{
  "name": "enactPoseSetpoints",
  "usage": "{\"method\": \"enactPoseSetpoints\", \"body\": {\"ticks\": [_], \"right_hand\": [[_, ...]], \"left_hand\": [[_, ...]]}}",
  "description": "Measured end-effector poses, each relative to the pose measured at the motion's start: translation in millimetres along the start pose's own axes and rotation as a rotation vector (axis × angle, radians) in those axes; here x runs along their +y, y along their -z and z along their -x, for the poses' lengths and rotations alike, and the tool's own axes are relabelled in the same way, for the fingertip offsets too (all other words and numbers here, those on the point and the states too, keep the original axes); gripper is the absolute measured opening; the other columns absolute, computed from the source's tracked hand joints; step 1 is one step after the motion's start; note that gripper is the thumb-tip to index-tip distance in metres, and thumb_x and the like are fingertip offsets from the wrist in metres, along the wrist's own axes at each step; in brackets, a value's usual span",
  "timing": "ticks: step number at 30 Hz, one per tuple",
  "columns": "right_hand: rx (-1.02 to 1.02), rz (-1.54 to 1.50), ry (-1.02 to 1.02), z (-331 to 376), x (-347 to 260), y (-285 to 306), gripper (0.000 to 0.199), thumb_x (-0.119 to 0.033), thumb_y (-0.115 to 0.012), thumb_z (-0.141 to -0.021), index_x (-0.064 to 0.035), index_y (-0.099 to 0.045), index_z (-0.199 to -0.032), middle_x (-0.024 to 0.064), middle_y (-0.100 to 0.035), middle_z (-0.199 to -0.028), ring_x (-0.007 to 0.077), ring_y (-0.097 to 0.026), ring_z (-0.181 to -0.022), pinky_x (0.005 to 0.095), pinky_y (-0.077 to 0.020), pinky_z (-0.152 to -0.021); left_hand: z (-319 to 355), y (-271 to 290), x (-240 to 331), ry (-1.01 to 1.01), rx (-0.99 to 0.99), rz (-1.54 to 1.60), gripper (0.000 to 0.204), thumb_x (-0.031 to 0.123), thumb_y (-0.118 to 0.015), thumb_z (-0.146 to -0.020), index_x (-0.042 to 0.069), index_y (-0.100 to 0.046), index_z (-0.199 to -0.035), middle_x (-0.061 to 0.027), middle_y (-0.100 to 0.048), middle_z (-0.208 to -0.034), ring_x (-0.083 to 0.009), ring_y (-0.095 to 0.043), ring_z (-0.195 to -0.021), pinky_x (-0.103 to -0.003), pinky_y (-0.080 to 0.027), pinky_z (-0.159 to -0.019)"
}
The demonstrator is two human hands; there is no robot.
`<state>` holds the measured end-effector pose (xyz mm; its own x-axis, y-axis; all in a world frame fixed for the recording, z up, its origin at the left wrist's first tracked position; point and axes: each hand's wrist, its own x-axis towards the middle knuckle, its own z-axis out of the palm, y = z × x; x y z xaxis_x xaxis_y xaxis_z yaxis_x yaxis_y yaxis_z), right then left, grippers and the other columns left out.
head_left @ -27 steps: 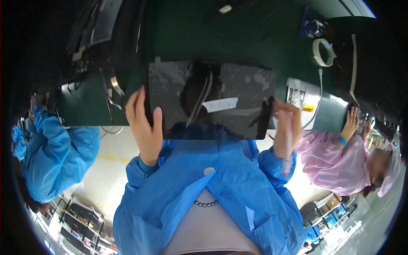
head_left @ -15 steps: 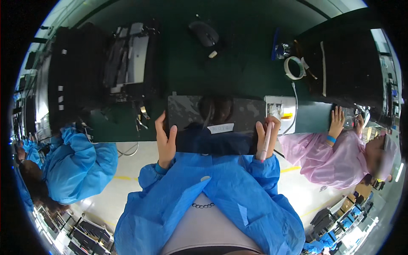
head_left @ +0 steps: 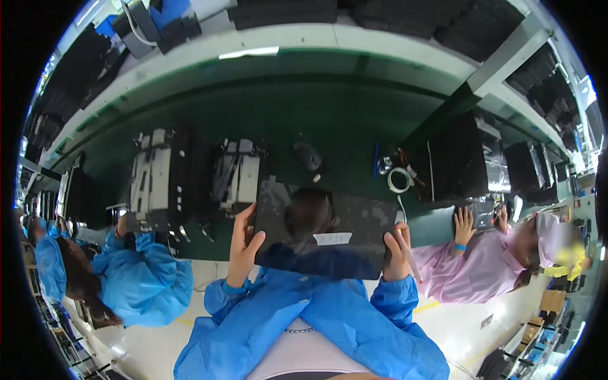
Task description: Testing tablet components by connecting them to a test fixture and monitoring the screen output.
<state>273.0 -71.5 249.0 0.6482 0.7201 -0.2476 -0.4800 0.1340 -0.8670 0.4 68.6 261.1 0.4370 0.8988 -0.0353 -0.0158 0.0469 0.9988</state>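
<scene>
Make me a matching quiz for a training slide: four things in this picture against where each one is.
Things:
1. black panel
2. white tape ring
3. mouse
4. blue-coated co-worker

Places:
a. on the green bench, beyond the panel's right end
b. held at both ends by the left hand and right hand
c. at the person's left side
d. on the green bench, beyond the panel's middle

Pairs: 1-b, 2-a, 3-d, 4-c

Bright overhead light, glare on the glossy panel (head_left: 326, 231), fisheye-bent edges.
</scene>
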Motion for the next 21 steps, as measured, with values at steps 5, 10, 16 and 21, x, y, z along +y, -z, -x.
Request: {"method": "enactPoseSetpoints", "body": {"ticks": [5,10,16,21], "right_hand": [[-0.115,0.171,0.276,-7.1,-50.3,-33.0,0.045,-0.012,-0.063,-0.067,-0.0097,-0.038,-0.104,0.002,-0.037,-0.095,0.0123,-0.04,-0.087,0.0212,-0.0328,-0.075],[-0.233,0.093,0.424,-20.3,-82.3,-60.9,0.053,-0.019,-0.065,-0.062,-0.0085,-0.036,-0.105,0.0063,-0.043,-0.1,0.0169,-0.044,-0.097,0.0252,-0.0349,-0.085],[-0.163,0.083,0.485,-29.9,-117.1,-69.3,0.052,-0.029,-0.061,-0.069,-0.0066,-0.037,-0.109,0.0106,-0.049,-0.107,0.0197,-0.051,-0.099,0.0285,-0.0418,-0.085],[0.026,0.073,0.569,-35.9,-151.4,-39.4,0.054,-0.031,-0.044,-0.083,0.0011,-0.045,-0.126,0.0142,-0.052,-0.121,0.024,-0.053,-0.107,0.0325,-0.044,-0.09]], "left_hand": [[-25.8,5.9,66.6,-0.141,-0.009,-0.021,0.056,0.009,-0.055,-0.086,0.0,-0.032,-0.136,-0.0127,-0.04,-0.134,-0.0189,-0.048,-0.115,-0.031,-0.038,-0.096],[-61.2,7.7,106.5,-0.166,-0.118,0.138,0.055,0.009,-0.054,-0.086,0.0,-0.033,-0.135,-0.0125,-0.039,-0.136,-0.0198,-0.045,-0.119,-0.032,-0.036,-0.098],[-100.1,11.9,143.6,-0.222,-0.242,0.182,0.066,0.045,-0.05,-0.089,0.001,-0.036,-0.136,-0.0136,-0.038,-0.138,-0.0231,-0.047,-0.116,-0.036,-0.037,-0.097],[-136.8,22.9,169.3,-0.51,-0.091,-0.075,0.059,0.037,-0.049,-0.088,0.002,-0.04,-0.134,-0.0128,-0.039,-0.139,-0.0268,-0.045,-0.121,-0.04,-0.034,-0.101]]}}
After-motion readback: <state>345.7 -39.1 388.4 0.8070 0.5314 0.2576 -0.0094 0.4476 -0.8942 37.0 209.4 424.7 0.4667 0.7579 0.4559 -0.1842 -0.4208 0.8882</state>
